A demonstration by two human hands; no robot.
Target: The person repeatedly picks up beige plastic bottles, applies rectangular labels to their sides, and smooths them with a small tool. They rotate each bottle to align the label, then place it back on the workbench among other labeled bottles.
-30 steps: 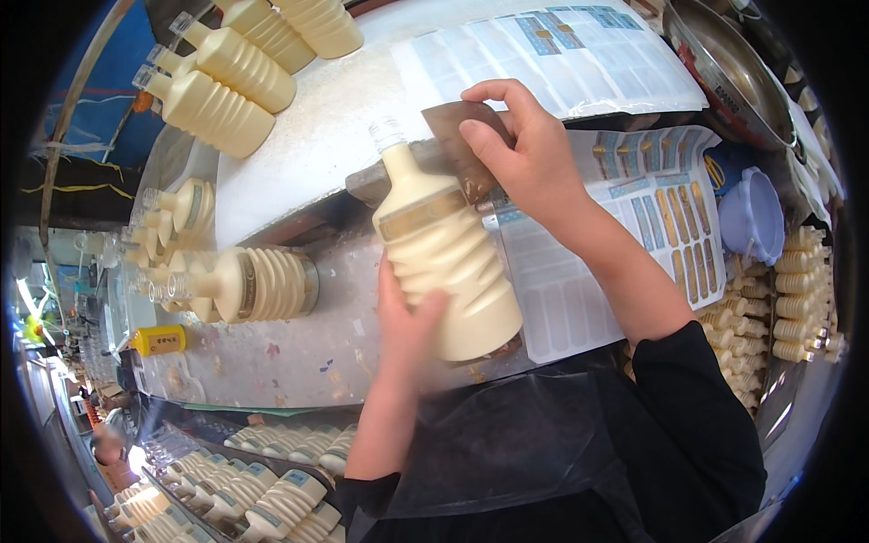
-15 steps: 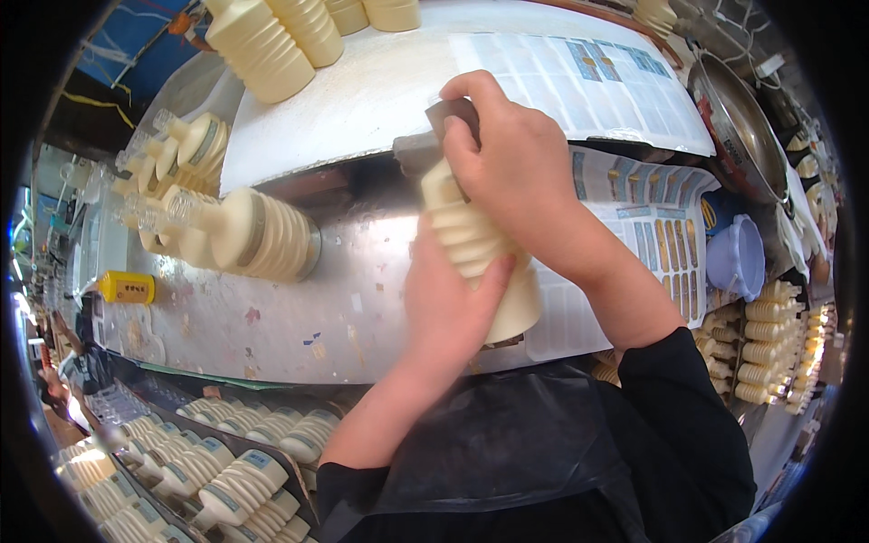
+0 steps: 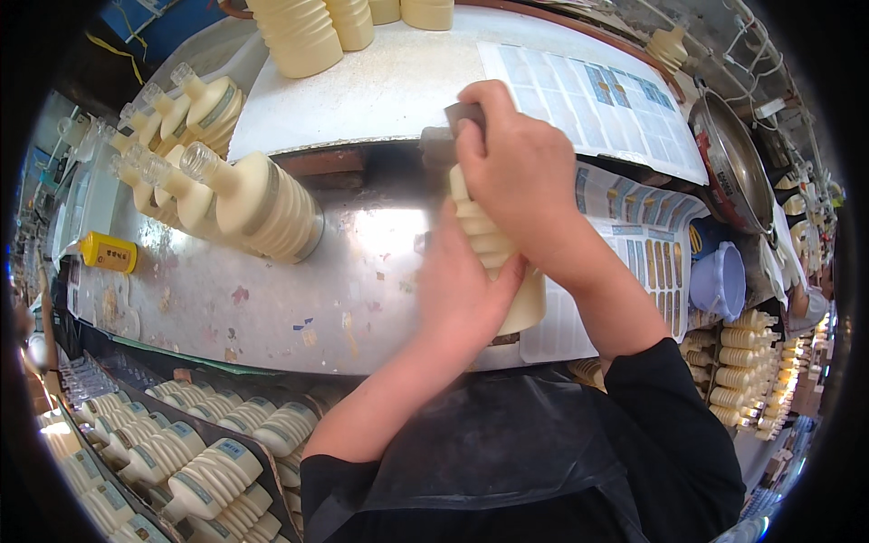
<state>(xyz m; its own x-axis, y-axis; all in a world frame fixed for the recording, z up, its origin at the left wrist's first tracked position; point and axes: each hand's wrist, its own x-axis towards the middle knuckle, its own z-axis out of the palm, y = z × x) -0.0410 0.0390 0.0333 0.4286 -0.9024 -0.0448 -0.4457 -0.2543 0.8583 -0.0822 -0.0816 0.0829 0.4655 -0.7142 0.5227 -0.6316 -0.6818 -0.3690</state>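
A cream ribbed bottle [image 3: 523, 303] leans over the metal bench, its base toward me and its neck end pointing away. My left hand [image 3: 466, 281] is wrapped around the ribbed body from the left, slightly blurred. Over the shoulder of the bottle, my right hand [image 3: 520, 172] pinches a small brown-grey flat pad [image 3: 464, 115] between thumb and fingers; I cannot tell what it is made of. Just below that pad sits a grey block [image 3: 438, 149] by the bottle's neck. The neck itself is hidden by the right hand and block.
More cream bottles [image 3: 272, 208] with clear necks stand at left, others [image 3: 294, 41] at the far edge of the white board [image 3: 398, 100]. Label sheets [image 3: 647, 244] lie to the right, beside a lavender bucket [image 3: 720, 281] and a pan [image 3: 733, 163]. Crates of labelled bottles [image 3: 217, 475] fill the lower left.
The whole view has shifted a little, so the bench things sit differently in the picture. Both hands keep their hold on the bottle and the pad.
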